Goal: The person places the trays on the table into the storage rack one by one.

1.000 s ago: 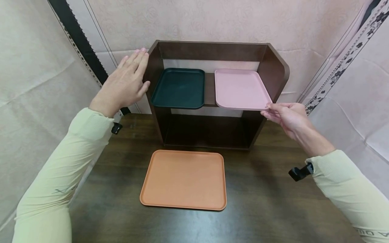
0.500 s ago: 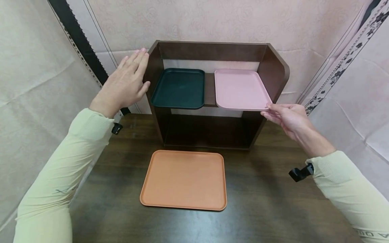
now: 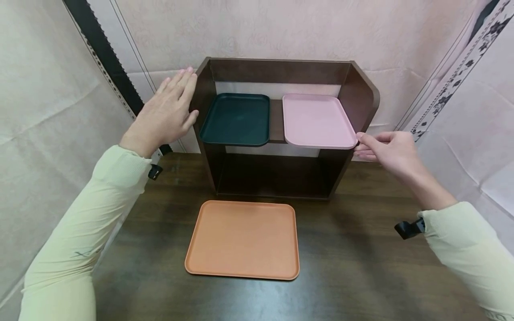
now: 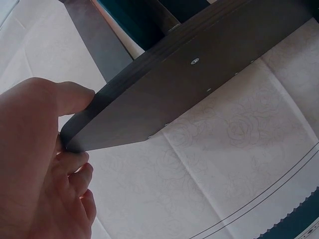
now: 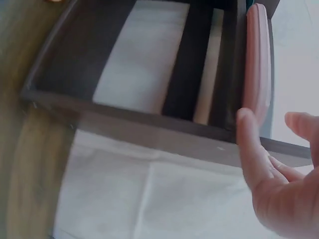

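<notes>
A dark brown two-tier shelf stands at the back of the table. On its upper tier a dark green tray lies at the left and a pink tray at the right. My left hand rests at the shelf's left side panel, fingers straight and thumb at the front edge. My right hand is at the pink tray's front right corner. In the right wrist view its thumb and finger stand apart, one fingertip at the end of the pink tray.
An orange tray lies flat on the dark wooden table in front of the shelf. Pale patterned cloth hangs behind and on both sides. A black wrist camera sits below the right sleeve cuff.
My right hand has let go of the pink tray's corner, its fingers parting and shifting slightly right. My left hand stays at the shelf side. The head view has tipped up slightly.
</notes>
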The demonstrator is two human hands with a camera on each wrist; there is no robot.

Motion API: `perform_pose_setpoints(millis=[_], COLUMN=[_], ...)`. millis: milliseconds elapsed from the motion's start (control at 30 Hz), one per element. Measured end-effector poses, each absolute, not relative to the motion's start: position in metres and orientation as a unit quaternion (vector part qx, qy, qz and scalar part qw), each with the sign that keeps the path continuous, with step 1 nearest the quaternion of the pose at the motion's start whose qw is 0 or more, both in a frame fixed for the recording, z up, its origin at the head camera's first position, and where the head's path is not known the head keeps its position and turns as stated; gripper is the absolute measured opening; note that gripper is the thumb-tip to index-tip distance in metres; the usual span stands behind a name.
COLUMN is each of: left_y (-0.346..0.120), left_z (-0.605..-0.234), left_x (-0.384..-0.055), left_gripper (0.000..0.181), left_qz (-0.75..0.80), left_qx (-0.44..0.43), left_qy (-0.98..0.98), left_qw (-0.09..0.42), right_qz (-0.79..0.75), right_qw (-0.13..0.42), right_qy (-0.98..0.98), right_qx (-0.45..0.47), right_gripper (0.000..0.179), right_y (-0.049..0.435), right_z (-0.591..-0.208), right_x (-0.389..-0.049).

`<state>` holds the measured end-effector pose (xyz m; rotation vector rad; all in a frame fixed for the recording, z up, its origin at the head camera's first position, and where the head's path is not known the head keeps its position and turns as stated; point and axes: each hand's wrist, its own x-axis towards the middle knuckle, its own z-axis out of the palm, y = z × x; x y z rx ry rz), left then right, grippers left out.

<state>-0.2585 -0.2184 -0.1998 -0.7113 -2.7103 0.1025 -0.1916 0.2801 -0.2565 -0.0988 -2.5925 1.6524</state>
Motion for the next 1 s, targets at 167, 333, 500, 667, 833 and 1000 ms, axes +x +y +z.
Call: perform_pose_setpoints(millis=[167,333,500,667,833,1000], left_y=[-0.219,-0.219,-0.219,-0.219,-0.219,-0.218], left_z=[-0.200,-0.200,-0.199,-0.199,-0.198,-0.199], left_x=[-0.258,-0.257,-0.256,-0.257,-0.256,-0.256], left_gripper=[0.077,0.076,0.076,0.077,0.077,0.077], left_qz=[0.036,0.039,0.037,0.039,0.040,0.040], left_qx=[-0.249,-0.249,-0.247,-0.246,-0.248,-0.249], left_qy=[-0.953,-0.954,-0.954,-0.954,-0.953,-0.953], left_qw=[0.167,0.165,0.164,0.166,0.167,0.167], right_qz=[0.330,0.221,0.158,0.118,0.095,0.066], right_qw=[0.133,0.164,0.170,0.167,0.153,0.146], right_qy=[-0.935,-0.960,-0.968,-0.968,-0.966,-0.965], right_qx=[0.009,0.046,0.099,0.147,0.185,0.205], right_gripper=[0.060,0.062,0.072,0.081,0.081,0.079], right_y=[0.287,0.290,0.293,0.293,0.290,0.287], right_z=[-0.243,-0.224,-0.205,-0.191,-0.186,-0.187], right_x=[-0.181,-0.177,-0.179,-0.183,-0.194,-0.205])
